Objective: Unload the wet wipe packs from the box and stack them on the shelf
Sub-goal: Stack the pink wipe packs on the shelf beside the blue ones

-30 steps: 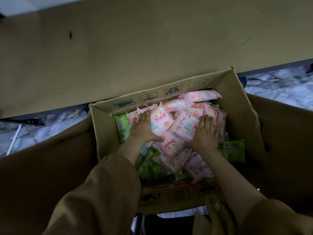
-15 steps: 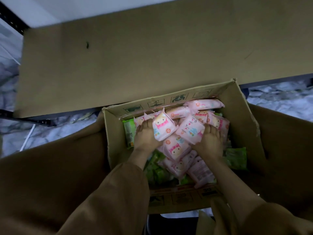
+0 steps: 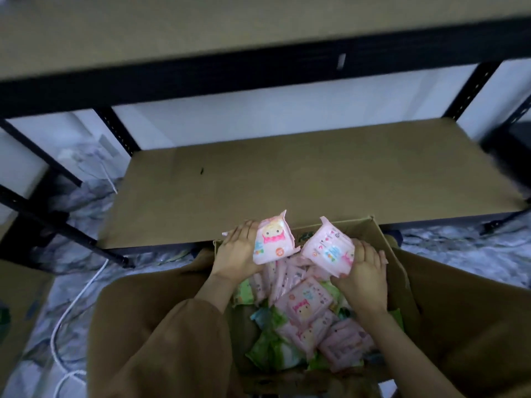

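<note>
An open cardboard box [image 3: 396, 271] stands on the floor in front of a low shelf [image 3: 316, 179]. It holds several pink and green wet wipe packs [image 3: 307, 308]. My left hand [image 3: 238, 254] grips one pink pack [image 3: 273, 239] with a cartoon face, lifted above the box's far rim. My right hand [image 3: 365, 268] grips another pink pack [image 3: 330, 248], also raised over the box. Both packs hang just short of the shelf's front edge.
The brown shelf board is bare; a second board [image 3: 201, 27] with a black rail spans above it. Black uprights [image 3: 117, 130] frame the rack. The box's flaps [image 3: 138, 311] spread out left and right. A white cable [image 3: 71, 305] trails over the marbled floor on the left.
Both hands were pressed on packs inside the box; now each has lifted a pink pack up above the far rim. The view has tilted up, showing the whole shelf.
</note>
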Demonstrator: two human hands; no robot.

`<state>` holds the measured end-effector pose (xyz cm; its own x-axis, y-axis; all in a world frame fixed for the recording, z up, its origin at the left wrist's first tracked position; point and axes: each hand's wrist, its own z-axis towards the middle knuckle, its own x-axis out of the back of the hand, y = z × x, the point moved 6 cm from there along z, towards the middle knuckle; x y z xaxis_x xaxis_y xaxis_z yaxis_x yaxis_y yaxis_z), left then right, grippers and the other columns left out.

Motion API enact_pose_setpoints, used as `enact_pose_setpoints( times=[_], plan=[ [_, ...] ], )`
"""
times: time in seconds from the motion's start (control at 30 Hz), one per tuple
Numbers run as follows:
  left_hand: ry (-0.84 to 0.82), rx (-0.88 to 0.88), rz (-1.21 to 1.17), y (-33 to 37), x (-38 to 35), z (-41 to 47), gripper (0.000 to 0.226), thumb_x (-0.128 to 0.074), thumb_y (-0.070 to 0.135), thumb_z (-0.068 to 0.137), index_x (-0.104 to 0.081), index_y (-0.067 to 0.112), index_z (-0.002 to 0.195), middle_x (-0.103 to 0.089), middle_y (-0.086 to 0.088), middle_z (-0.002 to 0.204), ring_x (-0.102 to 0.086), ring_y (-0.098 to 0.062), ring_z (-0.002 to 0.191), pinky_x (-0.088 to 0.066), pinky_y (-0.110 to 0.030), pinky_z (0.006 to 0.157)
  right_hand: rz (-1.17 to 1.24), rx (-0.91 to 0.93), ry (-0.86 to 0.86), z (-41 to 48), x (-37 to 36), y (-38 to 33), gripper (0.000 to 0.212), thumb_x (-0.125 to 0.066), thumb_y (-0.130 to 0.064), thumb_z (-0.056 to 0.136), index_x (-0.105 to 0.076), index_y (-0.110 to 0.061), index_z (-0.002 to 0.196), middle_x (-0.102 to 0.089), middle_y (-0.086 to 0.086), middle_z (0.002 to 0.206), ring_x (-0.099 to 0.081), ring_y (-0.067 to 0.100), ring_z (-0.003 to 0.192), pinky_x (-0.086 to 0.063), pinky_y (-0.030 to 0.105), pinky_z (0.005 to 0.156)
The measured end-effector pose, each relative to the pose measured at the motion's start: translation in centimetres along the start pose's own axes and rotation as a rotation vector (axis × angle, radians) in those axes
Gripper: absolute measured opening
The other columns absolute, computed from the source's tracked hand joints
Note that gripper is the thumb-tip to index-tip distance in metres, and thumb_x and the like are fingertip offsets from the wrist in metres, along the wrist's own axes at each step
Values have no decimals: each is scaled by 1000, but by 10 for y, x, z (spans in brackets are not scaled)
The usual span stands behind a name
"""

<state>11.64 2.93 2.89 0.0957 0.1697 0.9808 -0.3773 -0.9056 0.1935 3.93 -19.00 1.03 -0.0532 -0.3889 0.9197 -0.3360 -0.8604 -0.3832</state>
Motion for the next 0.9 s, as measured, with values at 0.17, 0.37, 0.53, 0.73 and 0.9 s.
enact_pose_setpoints(
  times=[0.17, 0.37, 0.53, 0.73, 0.9],
  plan=[
    [236, -131, 84, 24, 73, -3, 89, -88, 41, 32, -61, 4, 109, -69, -8, 102, -69, -22, 94, -54, -35, 80, 26, 75, 167, 0, 54, -19, 86, -86, -16, 52, -48, 6, 126, -55, 24, 122, -47, 38, 122, -21, 48, 112],
    [399, -239, 211, 45, 151, -1, 99, -89, 43, 29, -59, 0, 113, -68, -11, 108, -68, -24, 99, -47, -36, 88, 120, 175, 367, 6, 136, -46, 85, -84, -10, 55, -44, 6, 129, -52, 23, 126, -43, 37, 125, -14, 44, 114],
    [541, -298, 237, 59, 222, 6, 98, -89, 36, 34, -52, -1, 116, -67, -14, 109, -67, -28, 101, -52, -44, 82, 147, 261, 527, 17, 202, -69, 86, -85, -6, 50, -46, 7, 126, -54, 22, 123, -47, 38, 122, -16, 46, 113],
    [599, -275, 146, 73, 296, 23, 84, -83, 23, 50, -50, 0, 124, -60, -14, 119, -59, -29, 112, -46, -36, 94, 130, 336, 634, 34, 270, -94, 86, -83, -4, 53, -43, 9, 129, -50, 23, 127, -43, 38, 125, -11, 41, 113],
    [467, -207, 28, 71, 326, 55, 84, -75, 29, 66, -33, 17, 138, -45, 0, 133, -43, -19, 121, -32, -24, 94, 26, 384, 604, 62, 305, -110, 82, -80, -11, 58, -43, 5, 129, -51, 21, 124, -43, 37, 120, -11, 36, 110]
  ],
)
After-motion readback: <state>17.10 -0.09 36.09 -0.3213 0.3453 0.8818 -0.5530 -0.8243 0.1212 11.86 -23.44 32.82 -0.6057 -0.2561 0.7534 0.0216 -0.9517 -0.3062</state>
